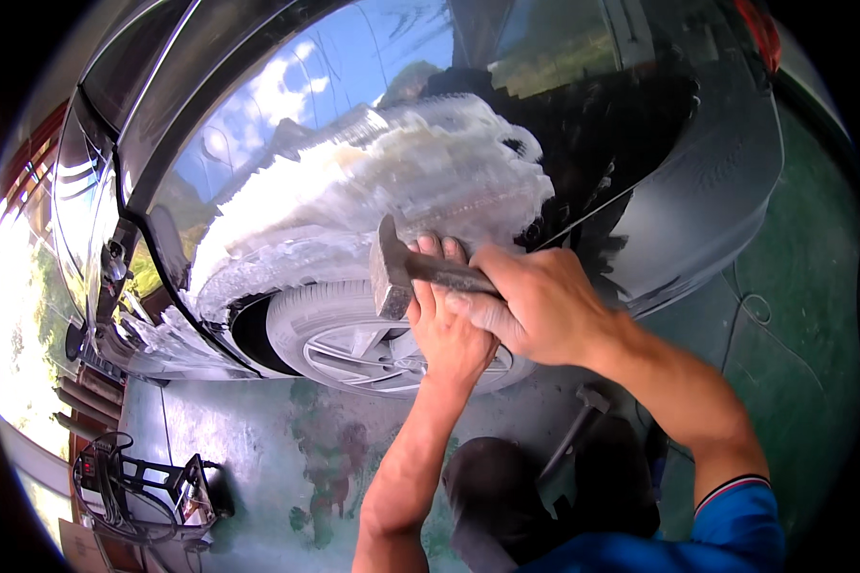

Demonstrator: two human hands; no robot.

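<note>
My right hand point(544, 306) is closed round the handle of a hammer point(391, 272), whose worn metal head points left. The hammer crosses in front of my left hand point(454, 329). That hand lies with its fingers stretched upward against the lower edge of the wheel arch, partly hidden by the handle; its palm side cannot be seen. Pale, streaky body filler point(353, 186) covers the dark car's panel point(258, 105) above the arch. Below it, a grey dusty wheel point(353, 344) sits just behind my left hand.
Another hammer point(592, 401) is by my knees, its head up. At lower left stands an open tool carrier point(162, 487) with coiled black cables. The green floor point(286, 449) has dark stains. A thin cable point(750, 306) runs over the floor at right, beside the bumper point(707, 210).
</note>
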